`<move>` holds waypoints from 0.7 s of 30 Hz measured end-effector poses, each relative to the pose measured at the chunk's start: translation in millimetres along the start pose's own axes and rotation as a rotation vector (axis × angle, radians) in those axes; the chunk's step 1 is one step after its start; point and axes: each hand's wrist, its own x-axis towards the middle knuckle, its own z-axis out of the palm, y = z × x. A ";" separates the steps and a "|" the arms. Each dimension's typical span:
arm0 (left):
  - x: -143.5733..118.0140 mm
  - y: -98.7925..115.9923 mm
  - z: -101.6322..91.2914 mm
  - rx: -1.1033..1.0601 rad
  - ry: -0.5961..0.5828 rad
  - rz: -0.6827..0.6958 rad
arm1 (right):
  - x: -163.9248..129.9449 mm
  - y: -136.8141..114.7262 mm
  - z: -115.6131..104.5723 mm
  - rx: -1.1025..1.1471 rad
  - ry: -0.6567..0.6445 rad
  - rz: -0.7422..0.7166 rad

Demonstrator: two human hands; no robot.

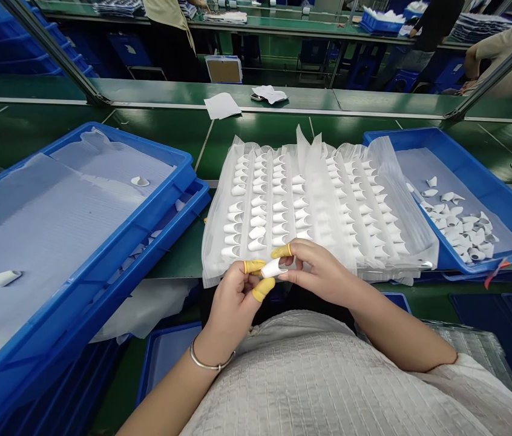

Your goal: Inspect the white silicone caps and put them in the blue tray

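Observation:
Between my two hands is a small white hollow plastic piece [273, 268], held just in front of the near edge of a tray. My left hand [238, 297], with yellow finger cots on its thumb and index finger, pinches its left end. My right hand [317, 269], with one yellow finger cot, grips the other end. Behind them lies a tray lined with thin white foam sheet [322, 200]. Rows of similar white pieces [279, 206] stand in it. The held piece's inner side is partly hidden by my fingers.
At right, a blue bin [510, 194] holds a heap of white pieces [465, 233]. Stacked blue trays [147, 227] stand at left, the top one with two white pieces. A paper sheet [222, 106] lies on the bench behind. People work at a far bench.

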 end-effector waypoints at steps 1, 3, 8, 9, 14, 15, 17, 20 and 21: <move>0.1 0.3 0.2 0.001 -0.002 0.001 | -0.3 0.1 0.1 -0.038 0.004 -0.023; 0.2 0.5 0.2 0.021 0.005 0.027 | -0.9 0.9 0.8 -0.065 0.000 -0.029; 0.8 1.1 -0.3 0.126 0.044 0.125 | -0.6 3.0 3.6 0.114 -0.059 0.117; 1.1 1.4 -0.3 0.136 0.039 0.126 | 0.1 2.1 3.8 0.123 -0.060 0.129; 2.6 1.7 0.6 0.045 -0.009 0.029 | 3.2 -5.7 1.5 0.028 -0.035 0.047; 2.7 1.4 0.8 0.027 -0.014 0.016 | 3.2 -6.1 1.1 0.011 -0.037 0.019; 2.5 0.4 0.9 0.024 -0.016 0.014 | 2.5 -4.4 1.1 0.004 -0.051 -0.004; 2.2 -0.3 0.1 0.083 0.005 0.053 | 1.1 1.7 2.5 0.067 -0.055 0.065; 2.3 -0.2 -0.2 0.116 0.014 0.075 | 1.0 3.3 3.0 0.086 -0.053 0.091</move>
